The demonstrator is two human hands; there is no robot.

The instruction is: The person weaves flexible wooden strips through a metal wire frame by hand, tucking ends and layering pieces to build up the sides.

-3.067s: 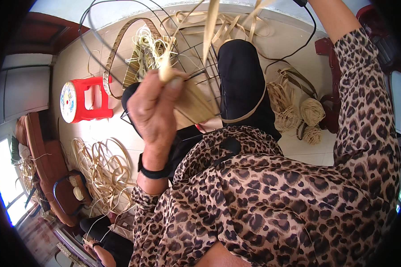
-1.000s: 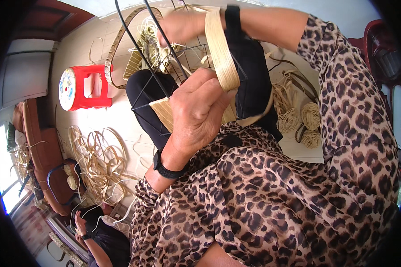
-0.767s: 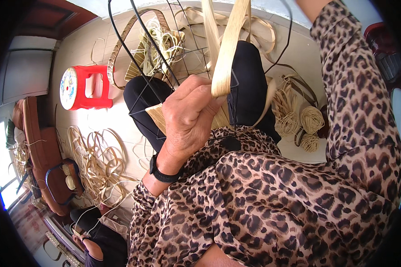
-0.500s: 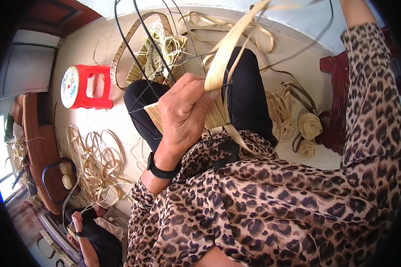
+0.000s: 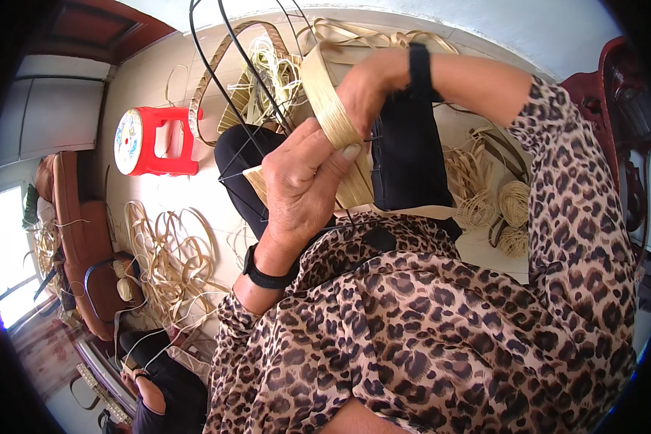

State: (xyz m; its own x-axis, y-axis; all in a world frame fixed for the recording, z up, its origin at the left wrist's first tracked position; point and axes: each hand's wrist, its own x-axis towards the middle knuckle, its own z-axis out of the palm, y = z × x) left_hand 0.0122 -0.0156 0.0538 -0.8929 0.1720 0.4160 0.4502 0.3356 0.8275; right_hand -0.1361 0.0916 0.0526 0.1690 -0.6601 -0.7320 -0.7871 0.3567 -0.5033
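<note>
My left hand is closed over my lap, its thumb pressing a wide, flat pale straw strip against a black wire frame. Several straw strips laid side by side cover part of the frame under that hand. From the thumb the strip rises and bends over at its top. My right hand has come in from the right, close behind the raised strip. Its fingers are partly hidden by the strip and blurred, so their grip is not plain.
A red plastic stool stands at the left. Beyond my knees is a basket of pale strands. Loose strips lie on the floor at left, and coiled straw bundles at right. Another person sits at the lower left.
My right arm has swung from the upper right down to the strip, and the hand is now beside my left. The strip now bends toward the left. My left hand keeps its hold.
</note>
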